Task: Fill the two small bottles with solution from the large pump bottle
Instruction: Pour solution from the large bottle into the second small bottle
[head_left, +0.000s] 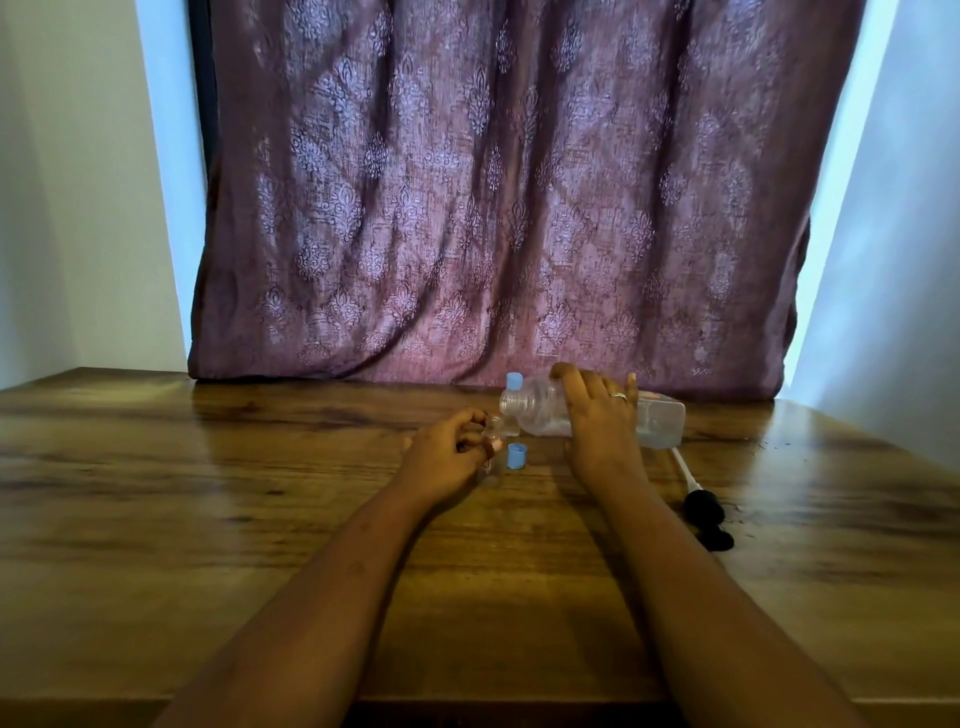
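My right hand (597, 415) grips the large clear bottle (657, 418), tipped on its side with its open neck pointing left. Clear liquid pools along its lower side. My left hand (447, 449) is closed around a small clear bottle (493, 465), held just under the large bottle's neck. A second small bottle with a blue cap (513, 382) stands behind the neck, mostly hidden. A loose blue cap (516, 456) lies on the wooden table (260, 467) beside my left hand. The black pump head with its white tube (701, 512) lies on the table to the right.
A patterned purple curtain (493, 208) hangs right behind the table's far edge. Pale walls stand on both sides. Small dark specks are scattered on the table at the far right.
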